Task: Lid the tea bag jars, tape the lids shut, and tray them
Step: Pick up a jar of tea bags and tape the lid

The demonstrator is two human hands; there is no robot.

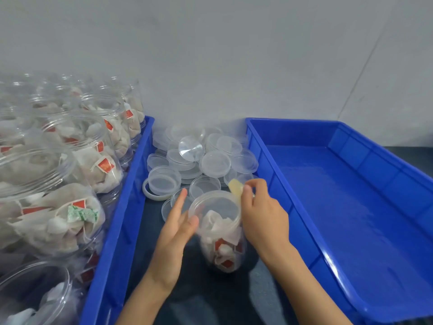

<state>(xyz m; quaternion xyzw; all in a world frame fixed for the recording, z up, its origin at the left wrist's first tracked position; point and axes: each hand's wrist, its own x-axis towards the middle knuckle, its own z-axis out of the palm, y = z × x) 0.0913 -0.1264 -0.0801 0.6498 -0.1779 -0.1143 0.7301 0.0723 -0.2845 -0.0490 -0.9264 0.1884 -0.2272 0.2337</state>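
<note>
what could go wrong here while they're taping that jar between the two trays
1. The left hand only touches the jar with straight fingers, so pressing the tape strip down could tip or slide it.
2. The right hand pinches the strip by one end; the loose end might fold onto itself.
3. The lid pile sits close behind; a bump could scatter lids.
</note>
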